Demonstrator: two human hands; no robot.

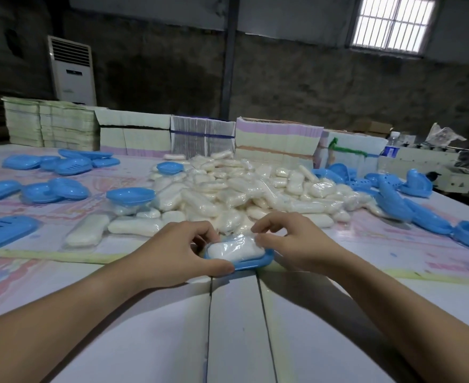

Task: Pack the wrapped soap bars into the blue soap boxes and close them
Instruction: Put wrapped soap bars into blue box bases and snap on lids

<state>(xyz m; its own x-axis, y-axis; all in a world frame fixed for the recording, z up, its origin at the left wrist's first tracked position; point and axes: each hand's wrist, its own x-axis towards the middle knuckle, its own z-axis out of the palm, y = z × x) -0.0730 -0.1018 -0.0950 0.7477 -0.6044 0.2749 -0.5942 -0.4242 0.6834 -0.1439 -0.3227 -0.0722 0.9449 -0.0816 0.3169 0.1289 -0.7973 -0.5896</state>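
Note:
A wrapped white soap bar [234, 250] lies in an open blue soap box half [252, 263] in front of me on the table. My left hand [172, 254] grips the box's left end, thumb along its near rim. My right hand [291, 241] pinches the clear wrapper at the bar's right end. Behind them spreads a big pile of wrapped soap bars [241, 189]. Loose blue box halves [62, 189] lie on the left, and several more blue boxes [421, 214] on the right.
Stacks of flat printed cartons [200, 136] line the table's far edge. A water bottle [392, 146] stands at the back right beside a machine. A single wrapped bar [86, 230] lies left of my hands. A standing air conditioner [71, 70] is behind.

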